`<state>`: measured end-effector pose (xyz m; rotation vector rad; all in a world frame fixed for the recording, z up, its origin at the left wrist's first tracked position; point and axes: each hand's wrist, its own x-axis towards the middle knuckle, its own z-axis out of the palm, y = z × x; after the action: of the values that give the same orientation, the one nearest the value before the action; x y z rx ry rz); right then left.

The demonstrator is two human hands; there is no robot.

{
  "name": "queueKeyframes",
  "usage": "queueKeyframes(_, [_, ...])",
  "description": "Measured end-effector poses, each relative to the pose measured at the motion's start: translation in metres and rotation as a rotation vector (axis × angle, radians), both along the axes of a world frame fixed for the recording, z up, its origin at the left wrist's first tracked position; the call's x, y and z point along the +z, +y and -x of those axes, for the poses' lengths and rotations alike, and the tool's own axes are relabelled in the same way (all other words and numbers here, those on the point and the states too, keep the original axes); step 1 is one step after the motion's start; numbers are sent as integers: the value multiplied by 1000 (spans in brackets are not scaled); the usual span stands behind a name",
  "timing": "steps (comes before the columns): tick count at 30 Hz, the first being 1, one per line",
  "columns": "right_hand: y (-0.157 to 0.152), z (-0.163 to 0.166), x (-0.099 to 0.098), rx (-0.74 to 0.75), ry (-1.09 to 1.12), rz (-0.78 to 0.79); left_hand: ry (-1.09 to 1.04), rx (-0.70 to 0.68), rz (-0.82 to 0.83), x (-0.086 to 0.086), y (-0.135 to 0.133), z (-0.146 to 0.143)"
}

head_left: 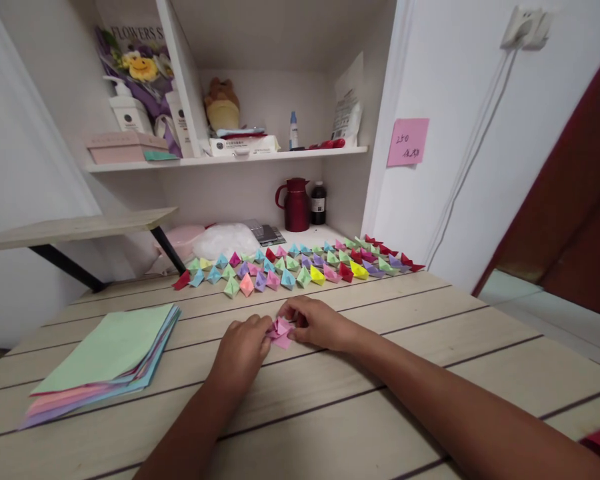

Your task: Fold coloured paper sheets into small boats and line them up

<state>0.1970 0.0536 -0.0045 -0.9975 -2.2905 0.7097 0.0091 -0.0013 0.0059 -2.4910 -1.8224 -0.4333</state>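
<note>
A small piece of folded pink paper rests at the middle of the table, between my two hands. My left hand pinches its left side with the fingers drawn together. On the other side, my right hand has its thumb and curled fingers closed on the right edge. Part of the paper is hidden by my fingertips. Beyond my hands, several rows of folded paper boats in many colours spread across the back of the table. To the left lies a stack of coloured paper sheets, pale green on top.
A raised wooden shelf on black legs stands at the back left. Behind the boats are a dark red jug, a dark bottle and a clear plastic bag. A pink note sticks to the wall.
</note>
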Motion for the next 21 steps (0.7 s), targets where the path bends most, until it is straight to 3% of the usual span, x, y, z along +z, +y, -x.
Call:
queueKeyframes(3, [-2,-3,1,20,56,79,55,-3,-1,0,0,-2])
queueKeyframes(13, [-1,1,0,-4,-73,-39,113,8,-29,-3,0,-2])
queueKeyframes(16, [-2,4,-2,19,-100,-97,72,15,-51,-6,0,-4])
queueKeyframes(21, [0,10,-8,-70,1,-87,-75,-20,-56,-12,0,-9])
